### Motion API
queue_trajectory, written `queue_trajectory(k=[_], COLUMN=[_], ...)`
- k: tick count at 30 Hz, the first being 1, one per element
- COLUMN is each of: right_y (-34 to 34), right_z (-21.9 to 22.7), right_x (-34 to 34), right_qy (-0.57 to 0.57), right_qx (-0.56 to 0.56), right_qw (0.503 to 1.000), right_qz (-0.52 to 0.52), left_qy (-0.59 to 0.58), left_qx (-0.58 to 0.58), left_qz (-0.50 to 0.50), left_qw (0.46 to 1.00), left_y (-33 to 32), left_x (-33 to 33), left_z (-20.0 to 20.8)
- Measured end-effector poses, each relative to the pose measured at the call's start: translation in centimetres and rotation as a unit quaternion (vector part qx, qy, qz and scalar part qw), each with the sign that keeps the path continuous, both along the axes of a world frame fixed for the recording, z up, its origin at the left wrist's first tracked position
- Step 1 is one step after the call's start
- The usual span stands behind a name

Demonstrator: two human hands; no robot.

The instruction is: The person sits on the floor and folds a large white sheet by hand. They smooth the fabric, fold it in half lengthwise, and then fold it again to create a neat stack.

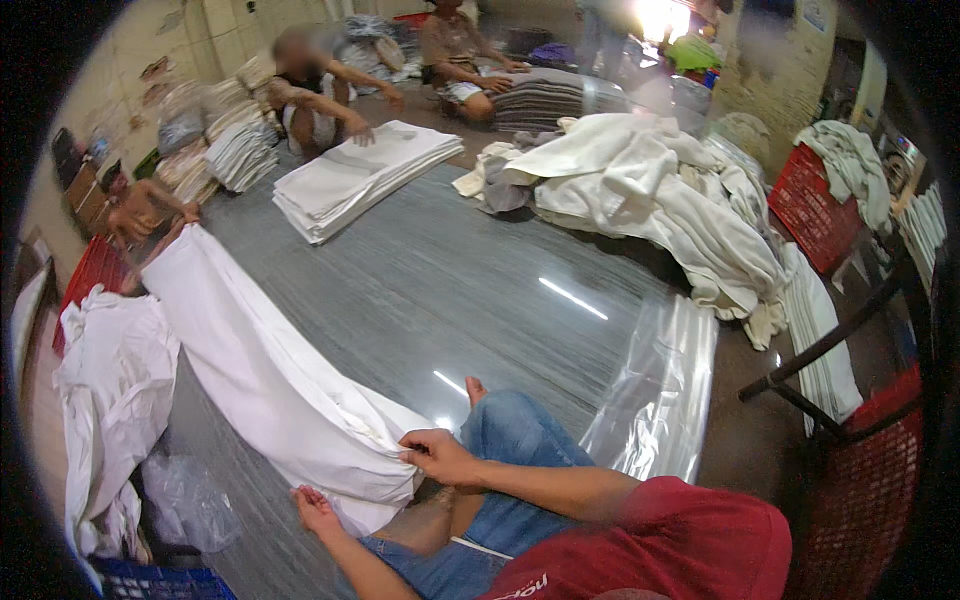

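A long white cloth (270, 360) stretches slantwise over the grey striped surface, from a co-worker at the far left to me. My right hand (437, 458) is closed on its near end, thumb and fingers pinching the edge. Beside the cloth's near left edge, my left hand (318, 510) is turned palm up with fingers slightly curled; I see nothing held in it. The co-worker's hand (188, 212) is at the cloth's far end. My bent leg in blue jeans (515, 430) lies close to my right forearm.
A stack of folded white cloths (365, 180) sits ahead, a co-worker's hand over it. A heap of off-white cloths (640, 190) lies at far right, clear plastic sheeting (660, 390) nearer. Crumpled white cloth (115, 390) and a blue crate (165, 580) are at left. Red crates (815, 205) stand right.
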State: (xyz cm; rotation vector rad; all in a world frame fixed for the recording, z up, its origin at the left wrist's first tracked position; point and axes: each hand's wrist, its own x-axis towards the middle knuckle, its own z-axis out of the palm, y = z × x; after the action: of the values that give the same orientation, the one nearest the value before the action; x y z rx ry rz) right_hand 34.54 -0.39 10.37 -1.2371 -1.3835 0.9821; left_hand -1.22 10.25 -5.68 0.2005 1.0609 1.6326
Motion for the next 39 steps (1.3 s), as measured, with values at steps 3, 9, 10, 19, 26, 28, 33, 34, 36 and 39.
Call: queue_trajectory(k=[3,9,10,19,26,28,33,34,36,39], right_y=[-0.3,-0.7,-0.8,-0.6,-0.1,0.0,-0.2,-0.3,-0.1,-0.6], right_z=[-0.2,-0.2,-0.6,-2.4,-2.9,-2.9,-3.0,-3.1,-3.6,-2.5], right_x=[0.1,-0.1,0.0,0.0,-0.6,-0.7,-0.7,-0.6,-0.7,-0.5], right_qy=[-0.005,0.001,0.003,0.034,0.055,0.047,0.046,0.041,0.052,0.054], right_qx=[-0.022,-0.062,-0.062,-0.03,-0.047,-0.047,-0.056,-0.038,-0.027,-0.045], right_qw=[1.0,0.998,0.998,0.999,0.997,0.997,0.997,0.998,0.998,0.997], right_qz=[-0.015,-0.003,-0.017,-0.009,0.024,0.031,0.019,0.01,0.009,0.007], left_qy=[-0.012,0.005,0.003,0.467,0.766,0.742,0.737,0.746,0.763,0.808], left_qx=[-0.036,-0.039,-0.058,-0.122,-0.314,-0.342,-0.355,-0.335,-0.297,-0.312], left_qz=[0.045,0.096,0.088,0.241,0.03,-0.009,-0.085,-0.07,-0.034,-0.117], left_qw=[0.998,0.995,0.994,0.842,0.56,0.577,0.569,0.571,0.573,0.486], left_y=[0.1,-0.3,0.0,0.8,-3.0,-2.7,-2.7,-2.8,-3.3,-3.5], left_x=[1.5,1.8,1.6,-3.5,-5.1,-5.3,-4.9,-4.4,-3.8,-1.4], left_z=[0.7,1.0,1.3,5.8,3.3,2.2,2.3,2.3,2.6,4.5])
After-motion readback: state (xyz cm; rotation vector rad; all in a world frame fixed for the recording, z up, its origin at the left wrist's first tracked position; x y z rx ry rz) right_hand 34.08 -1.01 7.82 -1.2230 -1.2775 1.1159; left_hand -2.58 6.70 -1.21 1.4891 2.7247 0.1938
